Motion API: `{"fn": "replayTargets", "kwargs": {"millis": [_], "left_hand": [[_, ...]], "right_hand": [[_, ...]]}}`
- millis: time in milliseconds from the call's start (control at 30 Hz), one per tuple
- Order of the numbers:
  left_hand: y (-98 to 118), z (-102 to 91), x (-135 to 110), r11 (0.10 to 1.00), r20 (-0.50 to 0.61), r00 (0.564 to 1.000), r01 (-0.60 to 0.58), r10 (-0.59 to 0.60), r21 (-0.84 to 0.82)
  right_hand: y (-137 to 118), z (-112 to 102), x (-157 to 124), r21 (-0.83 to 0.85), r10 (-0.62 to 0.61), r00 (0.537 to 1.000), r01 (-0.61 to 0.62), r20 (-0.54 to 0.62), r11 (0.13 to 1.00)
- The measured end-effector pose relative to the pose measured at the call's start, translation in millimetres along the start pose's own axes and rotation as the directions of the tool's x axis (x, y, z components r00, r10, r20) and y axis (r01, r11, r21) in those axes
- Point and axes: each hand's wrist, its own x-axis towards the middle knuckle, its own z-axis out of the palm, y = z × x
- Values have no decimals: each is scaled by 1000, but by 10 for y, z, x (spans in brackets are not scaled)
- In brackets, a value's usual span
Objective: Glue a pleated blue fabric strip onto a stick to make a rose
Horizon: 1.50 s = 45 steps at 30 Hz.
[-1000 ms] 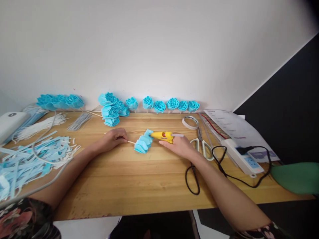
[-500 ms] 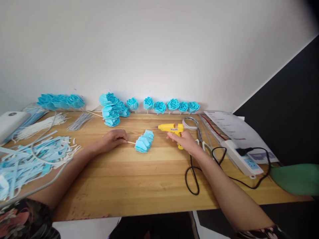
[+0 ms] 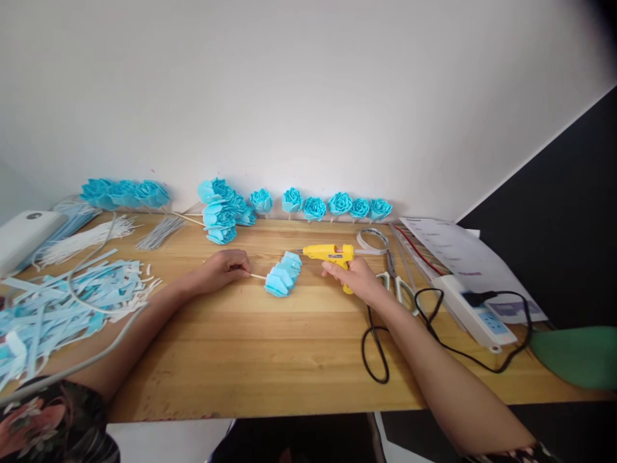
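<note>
Pinched in my left hand point(image 3: 225, 269) is the thin wooden stem of a blue artificial flower point(image 3: 283, 275), held sideways just above the table so its petals point right. My right hand point(image 3: 354, 275) is wrapped round the handle of a yellow hot glue gun point(image 3: 328, 252). The gun's nozzle points left and is close to the flower's upper petals; whether they touch I cannot tell. A black cord point(image 3: 375, 354) runs from below the gun, partly behind my right forearm.
Finished blue flowers point(image 3: 314, 208) line the wall. Blue and white strips point(image 3: 91, 302) cover the left side, near grey wires point(image 3: 161, 233) and a white device point(image 3: 31, 238). Scissors point(image 3: 403, 296), a tape roll point(image 3: 372, 240), a power strip point(image 3: 479, 315) and paper sheets point(image 3: 457, 251) lie right.
The glue gun has come left, its nozzle now closer to the flower's upper petals. My left hand keeps its hold on the stem. The whole view has shifted slightly.
</note>
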Motion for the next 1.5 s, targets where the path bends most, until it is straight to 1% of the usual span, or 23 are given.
{"fn": "replayTargets", "kwargs": {"millis": [100,267,400,467,667,867,1100,1500], "left_hand": [[-2,-2,3,1000,3,1000,12,-12,-4],[14,-3,4,1000,-13,1000,1,0,12],[12,-2,2,1000,-12,1000,-12,12,11],[8,-1,4,1000,-9,1000,-12,12,8],[9,1,13,999,-13,999,-42,42,0],[-17,9,18,999,-17,999,-43,42,-10],[-35,15,23,999,-22,999,-45,45,-10],[-7,2,22,998,-23,998,-55,54,-30]], "right_hand": [[-28,30,7,-19,-11,1000,11,5,1000],[-57,75,15,-53,-46,999,46,8,998],[-62,112,9,-131,-7,1000,5,-15,991],[-63,132,9,-151,-9,1000,5,-26,989],[-64,164,23,-145,-5,999,0,-34,989],[-43,168,38,-132,-27,999,23,-27,991],[-14,185,51,-135,-25,999,20,-36,991],[-44,196,62,-152,-14,999,8,-41,988]]}}
